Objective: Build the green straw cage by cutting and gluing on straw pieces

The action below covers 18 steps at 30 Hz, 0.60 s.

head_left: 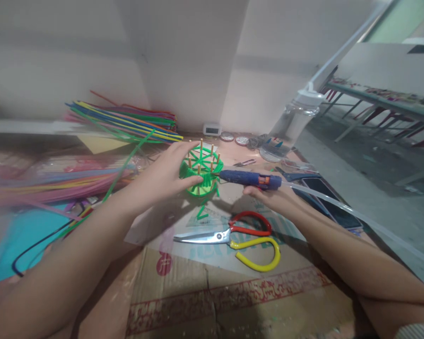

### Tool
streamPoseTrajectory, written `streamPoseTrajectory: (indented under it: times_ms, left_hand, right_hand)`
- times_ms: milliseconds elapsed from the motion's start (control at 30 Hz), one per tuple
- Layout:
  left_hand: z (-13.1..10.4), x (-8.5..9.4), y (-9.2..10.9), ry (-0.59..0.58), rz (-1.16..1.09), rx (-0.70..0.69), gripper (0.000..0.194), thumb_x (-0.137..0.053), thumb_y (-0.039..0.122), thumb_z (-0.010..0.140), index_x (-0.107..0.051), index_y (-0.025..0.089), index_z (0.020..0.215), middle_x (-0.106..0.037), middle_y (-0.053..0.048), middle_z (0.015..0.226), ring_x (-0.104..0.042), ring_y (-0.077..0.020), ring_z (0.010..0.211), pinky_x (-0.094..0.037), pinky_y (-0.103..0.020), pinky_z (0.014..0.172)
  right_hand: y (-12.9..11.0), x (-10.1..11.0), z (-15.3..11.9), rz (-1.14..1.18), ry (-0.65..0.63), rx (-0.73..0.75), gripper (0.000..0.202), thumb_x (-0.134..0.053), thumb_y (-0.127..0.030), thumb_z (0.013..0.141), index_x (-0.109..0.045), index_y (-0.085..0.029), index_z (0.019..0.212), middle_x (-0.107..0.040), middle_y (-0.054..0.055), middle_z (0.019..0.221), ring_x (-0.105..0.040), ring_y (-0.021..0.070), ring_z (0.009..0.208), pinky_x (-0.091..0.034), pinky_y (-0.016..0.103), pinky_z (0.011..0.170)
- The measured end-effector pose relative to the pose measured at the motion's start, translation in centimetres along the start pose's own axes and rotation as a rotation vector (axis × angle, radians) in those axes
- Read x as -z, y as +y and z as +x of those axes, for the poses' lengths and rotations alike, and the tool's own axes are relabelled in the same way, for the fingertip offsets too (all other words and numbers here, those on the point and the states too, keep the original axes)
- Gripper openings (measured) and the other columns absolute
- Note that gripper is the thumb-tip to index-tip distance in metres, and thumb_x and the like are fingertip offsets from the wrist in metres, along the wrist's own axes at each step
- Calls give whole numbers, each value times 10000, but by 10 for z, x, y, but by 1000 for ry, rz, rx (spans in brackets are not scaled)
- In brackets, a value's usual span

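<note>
Gripping the green frame [202, 178], the left hand [175, 165] is curling its thumb across the front. The right hand [273, 197] is clasping the glue gun [240, 178], its tip pointing at the frame's right side. The frame is being held beyond the scissors [219, 236], which are lying blades leftward. A bottle [286, 127] is standing farther back, to the right.

The glue gun [245, 178] is blue; the round frame [200, 162], green.
</note>
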<state>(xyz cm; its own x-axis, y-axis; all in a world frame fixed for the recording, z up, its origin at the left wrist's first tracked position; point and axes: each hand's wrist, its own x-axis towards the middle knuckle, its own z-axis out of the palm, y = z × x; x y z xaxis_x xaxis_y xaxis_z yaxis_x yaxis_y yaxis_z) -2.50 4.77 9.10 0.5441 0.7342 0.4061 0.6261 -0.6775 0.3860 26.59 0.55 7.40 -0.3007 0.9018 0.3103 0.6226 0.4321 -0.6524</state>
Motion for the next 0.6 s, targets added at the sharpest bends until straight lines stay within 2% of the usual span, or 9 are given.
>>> streamPoseTrajectory:
  times_ms: [167,367,600]
  left_hand:
    - [1,1,1,-4,-12,7,712,-663,425,875,-375,211,1489,-458,-142,1499,-421,-297,1414,-329,-479,1195]
    - [1,1,2,-7,-6,15,711,-663,423,877,-380,183,1483,-461,-156,1496,-424,-293,1410,-335,-474,1191]
    - [1,2,2,-20,-17,29,708,-651,440,879,-376,205,1488,-454,-151,1499,-419,-298,1414,-330,-476,1194]
  right_hand:
    - [-2,1,0,-42,-8,10,430,-678,-617,827,-556,-222,707,-531,6,620,-489,173,587,-369,310,536]
    - [2,4,1,-69,-61,34,382,-675,-560,844,-549,-221,724,-524,-10,626,-481,156,579,-391,288,529]
    - [-5,5,1,-48,-57,34,463,-678,-626,810,-503,-221,670,-456,-35,577,-432,136,535,-338,276,499]
